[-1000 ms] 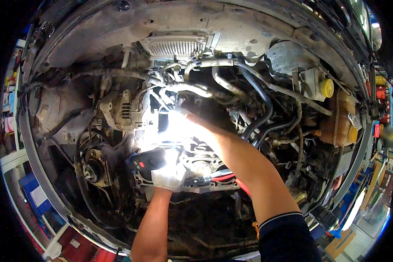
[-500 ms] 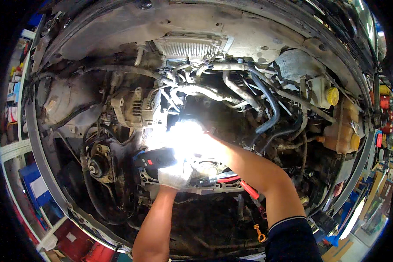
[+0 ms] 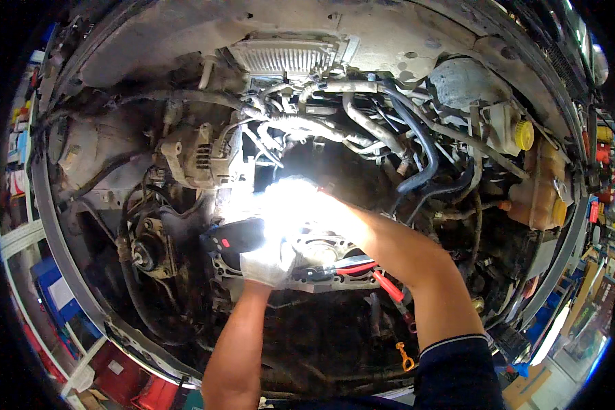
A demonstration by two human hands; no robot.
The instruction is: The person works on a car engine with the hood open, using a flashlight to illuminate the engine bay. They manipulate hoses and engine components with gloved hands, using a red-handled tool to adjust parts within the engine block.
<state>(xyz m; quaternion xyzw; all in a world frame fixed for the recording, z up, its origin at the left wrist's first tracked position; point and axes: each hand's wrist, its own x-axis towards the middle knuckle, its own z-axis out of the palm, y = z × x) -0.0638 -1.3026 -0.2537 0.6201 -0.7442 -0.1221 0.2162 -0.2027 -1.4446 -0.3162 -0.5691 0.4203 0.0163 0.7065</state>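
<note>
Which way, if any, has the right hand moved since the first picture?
Yes: against the slotted metal housing, the glare-whitened right hand has moved toward the person.

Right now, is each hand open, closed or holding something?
Left hand: closed, holding the black lamp.
Right hand: grip cannot be told through the glare.

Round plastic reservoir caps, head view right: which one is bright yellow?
The upper ribbed yellow cap, on the whitish plastic reservoir; the lower round cap, on the brownish-amber plastic tank, is duller orange.
</note>
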